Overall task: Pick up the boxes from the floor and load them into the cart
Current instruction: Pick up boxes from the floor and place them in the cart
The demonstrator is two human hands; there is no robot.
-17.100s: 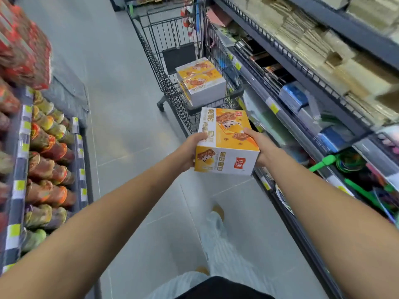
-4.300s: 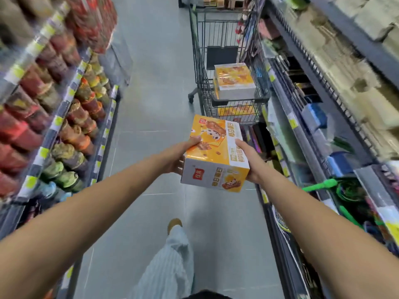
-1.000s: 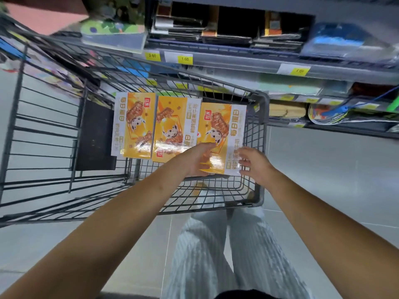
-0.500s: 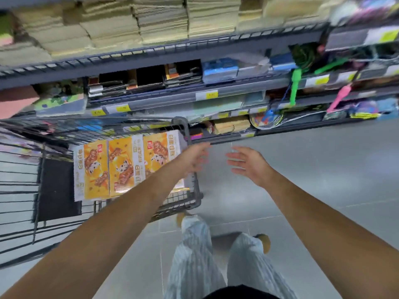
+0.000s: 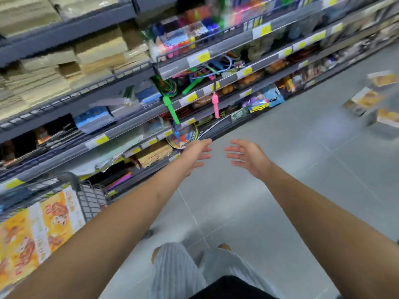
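Note:
Both arms reach out over the grey floor. My left hand and my right hand are empty, with fingers spread and palms facing each other. At the lower left, orange-and-white boxes lie in the wire cart, behind my left forearm. Several more of the same boxes sit blurred on the floor at the far right, well beyond my right hand.
Grey shelving with yellow price tags runs along the left and back, holding paper stacks, stationery and green and pink skipping ropes. My striped trouser legs are at the bottom. Grey tiled floor stretches from my feet to the floor boxes.
My view has swung right, away from the cart. The cart slid to the lower left corner, and the boxes on the floor came into view at right. Both hands stay empty.

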